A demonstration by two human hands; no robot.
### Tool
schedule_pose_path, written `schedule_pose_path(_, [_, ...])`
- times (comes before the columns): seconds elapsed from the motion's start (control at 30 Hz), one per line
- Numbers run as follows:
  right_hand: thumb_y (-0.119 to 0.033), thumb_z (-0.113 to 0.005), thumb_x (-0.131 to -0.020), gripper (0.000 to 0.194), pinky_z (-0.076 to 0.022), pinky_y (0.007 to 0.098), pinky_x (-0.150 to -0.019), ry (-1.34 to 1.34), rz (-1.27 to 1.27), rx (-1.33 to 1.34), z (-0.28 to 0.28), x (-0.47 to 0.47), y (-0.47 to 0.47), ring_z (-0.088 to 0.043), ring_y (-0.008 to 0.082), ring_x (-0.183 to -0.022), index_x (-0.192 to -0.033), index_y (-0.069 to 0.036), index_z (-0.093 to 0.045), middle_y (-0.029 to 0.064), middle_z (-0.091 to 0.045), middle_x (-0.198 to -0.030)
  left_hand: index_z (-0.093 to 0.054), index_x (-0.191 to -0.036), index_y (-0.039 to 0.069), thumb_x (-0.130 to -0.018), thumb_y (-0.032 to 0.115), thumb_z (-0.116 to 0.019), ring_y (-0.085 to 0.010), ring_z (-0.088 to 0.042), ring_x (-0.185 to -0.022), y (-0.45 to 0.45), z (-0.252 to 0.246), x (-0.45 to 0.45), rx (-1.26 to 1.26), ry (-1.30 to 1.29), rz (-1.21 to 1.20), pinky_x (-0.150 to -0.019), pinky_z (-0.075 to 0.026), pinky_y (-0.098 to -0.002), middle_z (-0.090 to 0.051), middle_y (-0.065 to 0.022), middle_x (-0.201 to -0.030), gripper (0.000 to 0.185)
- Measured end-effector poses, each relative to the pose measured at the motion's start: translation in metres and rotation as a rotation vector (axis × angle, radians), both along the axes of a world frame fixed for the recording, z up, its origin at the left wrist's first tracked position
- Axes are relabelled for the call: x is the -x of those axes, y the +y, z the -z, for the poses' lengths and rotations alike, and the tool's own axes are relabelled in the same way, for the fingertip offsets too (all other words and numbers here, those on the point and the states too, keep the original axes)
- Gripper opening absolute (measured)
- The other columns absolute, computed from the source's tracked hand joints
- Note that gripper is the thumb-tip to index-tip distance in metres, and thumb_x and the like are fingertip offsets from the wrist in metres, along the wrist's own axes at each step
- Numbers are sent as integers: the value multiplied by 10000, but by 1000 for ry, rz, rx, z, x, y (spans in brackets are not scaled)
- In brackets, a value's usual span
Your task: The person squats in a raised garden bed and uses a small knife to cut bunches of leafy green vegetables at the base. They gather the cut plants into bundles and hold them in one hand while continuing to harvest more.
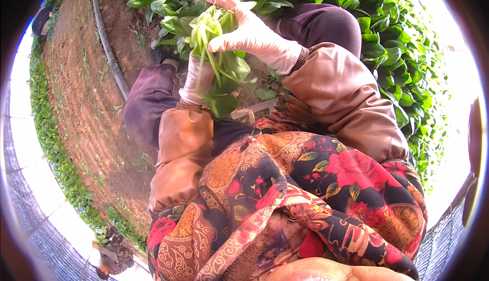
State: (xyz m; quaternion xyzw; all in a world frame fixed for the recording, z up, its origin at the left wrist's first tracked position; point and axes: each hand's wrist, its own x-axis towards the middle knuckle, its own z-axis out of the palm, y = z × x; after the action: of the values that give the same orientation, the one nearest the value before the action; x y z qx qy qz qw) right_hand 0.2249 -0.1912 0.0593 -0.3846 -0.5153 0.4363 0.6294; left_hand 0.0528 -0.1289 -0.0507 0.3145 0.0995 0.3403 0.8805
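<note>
A bunch of leafy greens, apparently spinach (219,40), hangs with its stems up and its leaves down between my hands. My left hand (198,76), in a pale thin glove, is closed round the bunch from behind and below; the leaves hide part of its fingers. My right hand (244,29), gloved alike, is spread at the stems, its thumb across the front of the bunch and its other fingers stretched out above. Whether it bears any of the bunch's weight cannot be told.
Dense leafy plants (393,52) grow ahead and to the right. A grey hose (105,40) crosses the brown soil (80,101) on the left. A pale strip (254,109) lies near my lap. Another person (114,256) is at the lower left, and a dark figure (41,20) is at the far upper left.
</note>
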Motion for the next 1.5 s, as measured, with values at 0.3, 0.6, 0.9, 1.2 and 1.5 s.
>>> schedule_pose_path(0.3, [-579,-942,-479,1653,-257,468,-1177,-147,-172,-129,-37,-14,-21,-239,336,-1480,-1550,-221,265,229,-234,-1598,-621,-1211,70,-800,116,-798,-247,-640,-1017,-22,-26,-25,-451,404,-527,-937,-494,-384,-674,-94,-1094,450])
schedule_pose_path(0.6, [38,-828,-751,1262,-496,329,-956,316,-21,23,-53,5,-36,-573,174,-1120,-1615,-255,44,112,-508,-1362,-589,-1212,84,-733,86,-723,-342,-628,-986,-37,-58,-45,-1351,712,-944,-1081,-361,-506,-668,-111,-1050,498])
schedule_pose_path(0.9, [-53,-641,-883,508,-528,387,-948,-107,461,148,-26,-50,2,-658,250,-1042,-1362,-6,-481,142,-676,-1142,-684,-984,39,-651,251,-752,-417,-649,-873,-43,-69,-71,-1160,822,-921,-746,-547,-485,-673,-217,-943,400])
schedule_pose_path(1.2, [-52,-592,-940,535,-572,397,-926,-267,230,57,-95,-84,24,-672,279,-1017,-1428,19,-385,202,-663,-1125,-215,-1516,-53,-617,567,-869,-450,-296,-1423,-46,-104,-29,-1134,436,-1066,-1192,-246,-516,-326,-288,-1502,1273])
schedule_pose_path(1.5, [-106,-647,-928,604,-541,366,-944,-504,-124,-56,-113,87,42,-634,240,-1064,-1463,-16,-381,164,-640,-1186,-12,-1598,44,-686,486,-841,-457,-47,-1510,7,-165,62,-1260,478,-1704,-1201,-54,-593,-72,-226,-1644,1310])
